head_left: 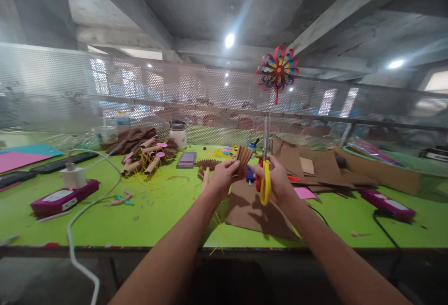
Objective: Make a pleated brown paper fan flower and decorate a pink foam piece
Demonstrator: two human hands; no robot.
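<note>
My left hand [226, 176] pinches a small piece of brown corrugated cardboard [243, 161] between thumb and fingers, above the table. Close beside it, my right hand [275, 179] is closed on a pair of scissors [265, 183] with yellow and red handles. Their blades point upward, apart from the piece. Under both hands lies a flat brown cardboard sheet [254, 209]. A fan of pleated brown cardboard [209, 165] and a rolled cardboard tube [206, 179] rest just left of my left hand.
Cardboard rolls [152, 167] with yellow strands are heaped at left. Brown sheets [315, 167] are piled at right. Purple power strips [65, 197] sit on both sides, with a white cable [72, 239] crossing the front edge. A perforated metal screen [210, 90] stands behind.
</note>
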